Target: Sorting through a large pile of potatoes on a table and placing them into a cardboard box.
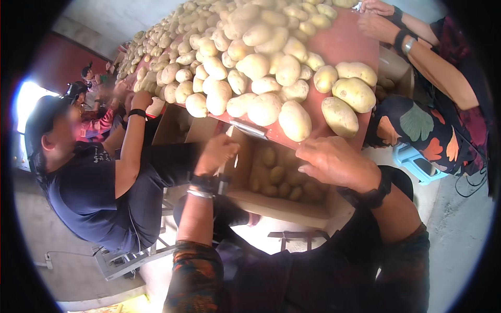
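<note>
My left hand (217,153) is curled in front of the table edge, above a carton. Thin pale slivers show beside its fingers; I cannot tell whether it grips them. My right hand (332,161) is bent with its fingertips by the table's front edge, just below a large potato (294,121); what lies inside its fingers is hidden. A narrow metal strip (249,130) sits at the edge between my hands. Many potatoes (254,65) are heaped on the red tabletop (347,36). Several larger ones (339,116) lie apart at the right.
Below the edge stands an open cardboard box (274,201) with potatoes (277,175) inside. A co-worker (90,172) sits close on the left, reaching to the table. Another person's hands (377,26) are at the far right corner. A blue plastic stool (417,163) stands on the right.
</note>
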Tool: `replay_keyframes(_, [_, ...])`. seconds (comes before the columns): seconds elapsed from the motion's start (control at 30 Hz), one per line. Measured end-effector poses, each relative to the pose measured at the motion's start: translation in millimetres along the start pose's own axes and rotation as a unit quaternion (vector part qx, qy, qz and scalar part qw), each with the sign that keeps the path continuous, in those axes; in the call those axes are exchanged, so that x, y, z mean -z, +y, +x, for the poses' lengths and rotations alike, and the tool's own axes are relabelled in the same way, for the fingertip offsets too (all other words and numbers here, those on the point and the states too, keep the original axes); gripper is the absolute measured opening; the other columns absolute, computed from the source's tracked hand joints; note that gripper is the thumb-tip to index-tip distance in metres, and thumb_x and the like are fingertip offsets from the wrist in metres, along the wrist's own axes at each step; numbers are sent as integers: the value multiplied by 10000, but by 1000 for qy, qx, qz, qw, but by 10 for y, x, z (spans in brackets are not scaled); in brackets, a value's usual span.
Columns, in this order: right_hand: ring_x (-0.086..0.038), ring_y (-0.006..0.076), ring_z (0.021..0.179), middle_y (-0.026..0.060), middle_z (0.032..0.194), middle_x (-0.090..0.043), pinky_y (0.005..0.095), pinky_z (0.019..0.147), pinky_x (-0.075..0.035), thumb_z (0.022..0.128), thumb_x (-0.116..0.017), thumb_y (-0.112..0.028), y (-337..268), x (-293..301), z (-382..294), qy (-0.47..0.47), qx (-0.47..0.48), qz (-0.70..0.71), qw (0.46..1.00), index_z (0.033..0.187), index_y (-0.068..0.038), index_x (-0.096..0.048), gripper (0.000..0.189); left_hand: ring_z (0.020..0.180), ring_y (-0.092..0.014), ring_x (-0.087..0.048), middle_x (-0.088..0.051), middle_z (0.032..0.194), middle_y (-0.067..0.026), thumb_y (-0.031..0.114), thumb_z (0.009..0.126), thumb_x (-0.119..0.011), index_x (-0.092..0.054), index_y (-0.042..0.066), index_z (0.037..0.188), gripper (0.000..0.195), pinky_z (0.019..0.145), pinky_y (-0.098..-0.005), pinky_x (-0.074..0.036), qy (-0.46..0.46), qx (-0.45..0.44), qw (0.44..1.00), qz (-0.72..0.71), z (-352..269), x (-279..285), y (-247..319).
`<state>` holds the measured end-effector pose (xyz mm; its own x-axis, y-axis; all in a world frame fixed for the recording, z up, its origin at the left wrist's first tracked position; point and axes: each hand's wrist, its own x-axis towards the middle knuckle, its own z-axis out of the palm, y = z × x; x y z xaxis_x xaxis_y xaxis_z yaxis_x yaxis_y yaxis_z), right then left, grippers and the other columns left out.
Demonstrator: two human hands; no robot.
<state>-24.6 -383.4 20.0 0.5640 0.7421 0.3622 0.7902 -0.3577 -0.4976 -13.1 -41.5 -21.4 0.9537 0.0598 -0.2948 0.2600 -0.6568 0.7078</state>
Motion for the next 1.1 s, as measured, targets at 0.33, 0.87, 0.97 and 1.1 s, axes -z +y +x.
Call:
replay_keyframes(0.33, [-644,314,746,129,778,-607,429,614,-484,758,-656,-139,-167,-59,-58,-40,17,-34,998,807,-38,-594,128,872,-129,-630,-665,994,-31,286,871,-657,-626,33,1119,355,771,-265,-467,43,-60,997,-21,-330,994,1616])
replay_keyframes(0.87, [-658,278,709,122,768,-631,377,580,-517,786,-600,-165,-170,-33,-128,-35,13,-73,997,811,-35,-639,137,1095,-288,-538,-533,1191,-199,228,702,-819,-597,34,1218,594,923,-379,-481,158,-251,937,185,790,-148,1783])
replay_keyframes(0.97, [-659,279,687,124,736,-632,383,581,-519,777,-598,-154,-178,-42,-120,-24,18,-74,997,802,-34,-643,130,1171,-362,-483,-467,1264,-273,284,706,-828,-617,37,1209,599,968,-410,-462,145,-214,939,226,730,-285,1832])
replay_keyframes(1.1, [-667,282,707,134,744,-641,388,591,-524,764,-608,-142,-180,-45,-109,-30,19,-52,998,815,-32,-652,129,1326,-454,-322,-382,1372,-321,430,690,-817,-612,88,1234,674,1058,-463,-379,178,-176,915,316,672,-518,1863])
